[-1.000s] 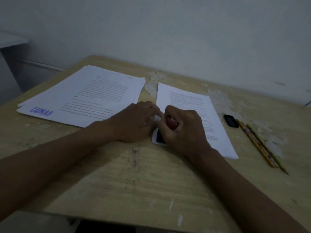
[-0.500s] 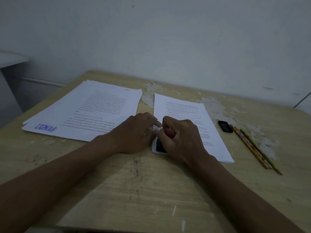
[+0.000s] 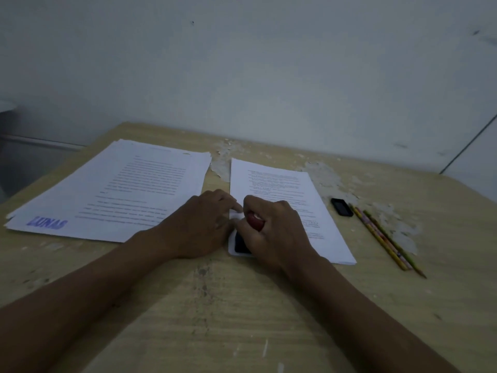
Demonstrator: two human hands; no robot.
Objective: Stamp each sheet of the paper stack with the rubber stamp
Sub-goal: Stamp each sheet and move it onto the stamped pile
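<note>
Nothing on the counter [image 3: 242, 305] has shifted since the earlier frames; both hands stay where they were at the near left corner of the right-hand paper stack, and only the camera's aim has tilted, so more wall now shows above the counter.

The rubber stamp [image 3: 255, 220], its red handle showing between thumb and curled fingers [image 3: 279, 208], is gripped by the right hand [image 3: 274, 232]. It is held down on a white ink pad [image 3: 238, 244] with a dark inner face, which lies at the near left corner of the unstamped paper stack [image 3: 282, 195]. How far the pad overlaps that stack cannot be told, since the hand covers the join. The left hand [image 3: 199, 224] lies just left of the pad, palm down, its fingers loosely curled with the tips touching the pad's far edge beside the stamp.

Left of the unstamped stack, a narrow strip of bare counter apart, lies the stamped paper pile [image 3: 121, 189], loosely fanned, its top sheet bearing a blue "LUNAS" mark [image 3: 48, 223] at its near left corner. Right of the unstamped stack a small black eraser-like block [image 3: 341, 207] lies near it, and just beyond that lie two pencils [image 3: 384, 238] side by side, slanting toward the near edge. Patches of peeled surface [image 3: 322, 176] mark the counter behind the stack.
</note>
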